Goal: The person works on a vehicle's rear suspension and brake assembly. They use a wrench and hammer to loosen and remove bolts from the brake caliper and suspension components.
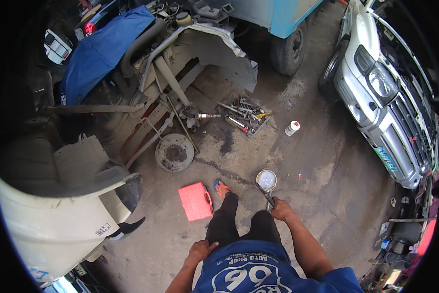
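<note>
My right hand (282, 209) is closed around a dark, bar-like tool (264, 191) whose exact kind I cannot make out. Its far end reaches the edge of a round, shallow container (266, 180) with a pale, whitish inside, in front of my right leg. A short shiny piece shows below the container, beside the hand. My left hand (200, 250) lies on my left thigh by the shirt hem, fingers loosely stretched and holding nothing. Left of my sandalled foot, a red plastic carrying case (196, 201) rests on the floor.
Ahead stands a stripped vehicle front with an exposed wheel hub (192, 117); a brake disc-like round plate (174, 152) is below it. A tray of wrenches and sockets (246, 115) and a white bottle (292, 128) stand beyond. A silver car (383, 93) is at right, a cream body panel (48, 219) at left.
</note>
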Motion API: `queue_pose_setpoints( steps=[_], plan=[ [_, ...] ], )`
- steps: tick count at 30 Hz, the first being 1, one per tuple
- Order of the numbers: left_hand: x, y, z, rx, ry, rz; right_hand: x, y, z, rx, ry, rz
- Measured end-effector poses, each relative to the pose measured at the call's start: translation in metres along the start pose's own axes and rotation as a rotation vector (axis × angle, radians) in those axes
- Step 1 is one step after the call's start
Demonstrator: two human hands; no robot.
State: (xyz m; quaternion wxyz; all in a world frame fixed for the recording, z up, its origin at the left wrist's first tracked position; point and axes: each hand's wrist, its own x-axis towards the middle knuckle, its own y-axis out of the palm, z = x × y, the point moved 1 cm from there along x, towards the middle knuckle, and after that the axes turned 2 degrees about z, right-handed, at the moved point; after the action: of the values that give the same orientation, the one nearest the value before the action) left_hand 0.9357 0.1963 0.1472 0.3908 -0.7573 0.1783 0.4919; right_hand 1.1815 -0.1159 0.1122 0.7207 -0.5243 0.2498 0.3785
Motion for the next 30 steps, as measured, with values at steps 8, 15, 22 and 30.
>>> queue_pose_setpoints(
  steps=[8,15,22,30],
  plan=[
    [0.020,-0.093,-0.013,-0.422,-0.069,0.239,0.149,-0.066,0.171,-0.162,-0.304,0.301],
    [0.079,-0.087,-0.068,-0.693,0.196,0.311,0.317,-0.053,0.219,-0.620,-0.449,0.520],
    [0.429,-0.023,-0.110,-1.298,0.084,0.173,0.469,-0.020,0.203,-0.863,-0.457,0.544],
    [0.618,0.106,-0.228,-0.490,0.378,-0.090,0.560,0.021,0.206,-0.977,-0.740,0.580]
  ],
)
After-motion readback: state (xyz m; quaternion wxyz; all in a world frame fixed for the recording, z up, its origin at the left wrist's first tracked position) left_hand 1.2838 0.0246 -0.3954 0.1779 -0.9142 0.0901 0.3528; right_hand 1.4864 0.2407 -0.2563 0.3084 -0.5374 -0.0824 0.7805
